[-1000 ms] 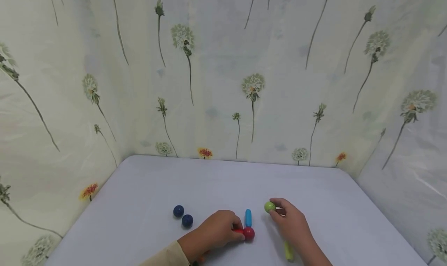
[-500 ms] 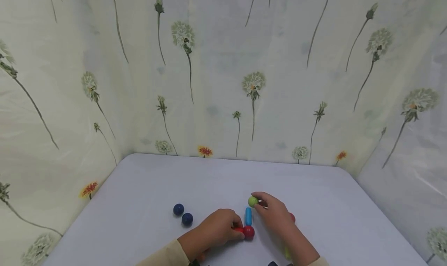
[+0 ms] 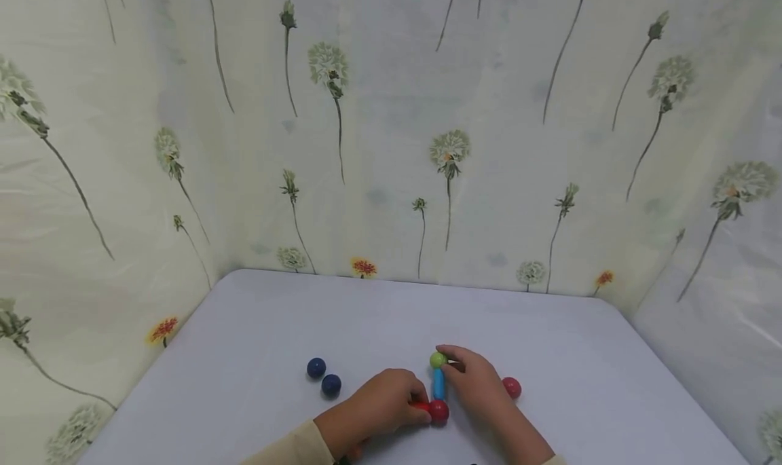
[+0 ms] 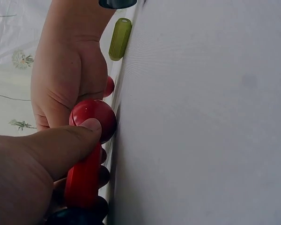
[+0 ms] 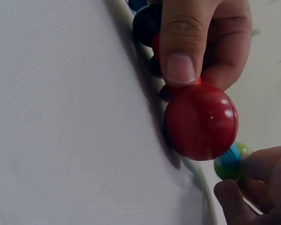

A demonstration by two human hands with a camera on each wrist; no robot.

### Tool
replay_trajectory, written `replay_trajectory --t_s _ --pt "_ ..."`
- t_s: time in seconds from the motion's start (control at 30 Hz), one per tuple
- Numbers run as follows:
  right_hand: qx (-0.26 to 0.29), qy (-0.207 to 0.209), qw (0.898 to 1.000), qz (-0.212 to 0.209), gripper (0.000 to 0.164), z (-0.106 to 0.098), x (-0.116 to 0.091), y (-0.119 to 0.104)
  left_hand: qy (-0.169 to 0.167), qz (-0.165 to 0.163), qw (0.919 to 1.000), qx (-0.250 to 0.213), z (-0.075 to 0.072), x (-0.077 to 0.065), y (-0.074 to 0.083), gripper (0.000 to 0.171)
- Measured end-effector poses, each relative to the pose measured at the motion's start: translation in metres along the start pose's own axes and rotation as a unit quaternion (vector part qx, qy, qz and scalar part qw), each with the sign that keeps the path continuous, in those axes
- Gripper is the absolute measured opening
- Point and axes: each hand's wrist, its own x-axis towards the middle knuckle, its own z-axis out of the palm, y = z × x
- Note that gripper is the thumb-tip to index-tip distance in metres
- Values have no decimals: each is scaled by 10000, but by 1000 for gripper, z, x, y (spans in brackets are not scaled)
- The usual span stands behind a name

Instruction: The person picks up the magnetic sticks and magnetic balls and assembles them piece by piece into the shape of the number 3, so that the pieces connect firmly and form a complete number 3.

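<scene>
Left hand (image 3: 387, 400) pinches red rod (image 4: 83, 183); right hand (image 3: 479, 385) pinches green ball (image 3: 438, 360) at far end of blue rod (image 3: 438, 385). Likely joining; next needs straight pressure.

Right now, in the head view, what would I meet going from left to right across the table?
Farther dark blue ball, nearer dark blue ball, left hand, light blue rod, right hand, rightmost red ball.

Glossy, smooth red ball (image 5: 201, 123); matt white tabletop (image 3: 256, 315).
</scene>
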Motion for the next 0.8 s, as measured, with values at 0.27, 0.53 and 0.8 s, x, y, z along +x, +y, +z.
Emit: replay_trajectory --t_s 0.27,0.53,0.8 --pt "-243 -228 9993 -150 38 3 4 8 -62 -90 9999 -86 0 1 1 11" --pt "-171 -190 9997 49 46 -2 1 7 -13 -121 9999 -100 1 2 1 12" --pt "-158 16 9999 37 29 -17 -9 3 -8 -165 9997 -194 -1 -2 3 12"
